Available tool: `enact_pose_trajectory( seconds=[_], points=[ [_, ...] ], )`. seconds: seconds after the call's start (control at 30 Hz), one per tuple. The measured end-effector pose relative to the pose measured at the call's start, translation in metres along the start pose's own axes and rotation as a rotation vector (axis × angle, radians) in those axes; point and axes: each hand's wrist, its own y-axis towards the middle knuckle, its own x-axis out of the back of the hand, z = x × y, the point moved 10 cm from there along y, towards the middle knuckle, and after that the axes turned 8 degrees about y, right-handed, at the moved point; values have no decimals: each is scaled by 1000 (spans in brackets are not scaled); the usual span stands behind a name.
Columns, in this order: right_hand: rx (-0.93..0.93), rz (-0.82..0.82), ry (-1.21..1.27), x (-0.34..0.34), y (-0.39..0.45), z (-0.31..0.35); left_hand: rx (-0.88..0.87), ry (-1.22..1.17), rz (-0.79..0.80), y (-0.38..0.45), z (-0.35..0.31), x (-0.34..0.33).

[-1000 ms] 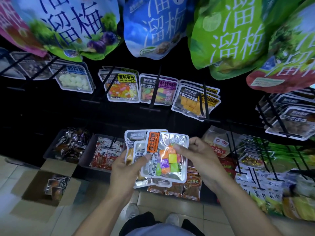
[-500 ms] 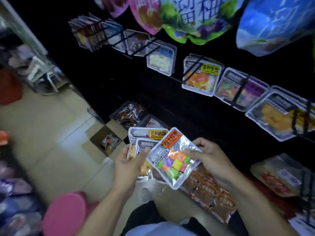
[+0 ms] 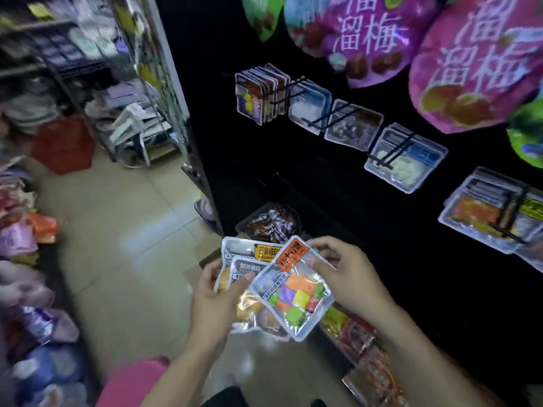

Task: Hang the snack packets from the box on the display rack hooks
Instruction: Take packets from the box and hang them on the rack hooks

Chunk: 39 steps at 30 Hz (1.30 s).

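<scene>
While both hands are raised in front of the dark display rack (image 3: 338, 201), the snack packet (image 3: 292, 292) with the orange label and coloured cubes sits between them, tilted, lying on top of a fanned stack of packets (image 3: 244, 268). The right hand (image 3: 349, 274) pinches the top packet along its upper right edge — thumb on the front face, fingers curled behind. The left hand (image 3: 214, 298) grips the stack from the left, its thumb pressed across the packets' fronts, the other fingers hidden underneath. Above and to the right, filled hooks (image 3: 393, 151) carry rows of clear packets, and large purple bags (image 3: 482, 69) hang higher still. A tray of dark wrapped snacks (image 3: 273, 224) sits low on the rack just beyond the hands — the tiled floor (image 3: 123, 230) spreads to the left.
</scene>
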Motion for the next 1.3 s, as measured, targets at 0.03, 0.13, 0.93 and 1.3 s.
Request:
enact_pose_trajectory(
  seconds=[0.03,0.13,0.93,1.3],
  points=[
    [24,-33,41,-10,14,11,-20,11,-18,18,-10,16],
    [71,-149,159,-32,57,38,-48,27,-65,67,-38,59],
    [188,-458,328,-94,360,108,-41,67,-30,294,-141,73],
    [275,-775,393,-87,366,111,13,167,240,370,-162,43]
  ],
)
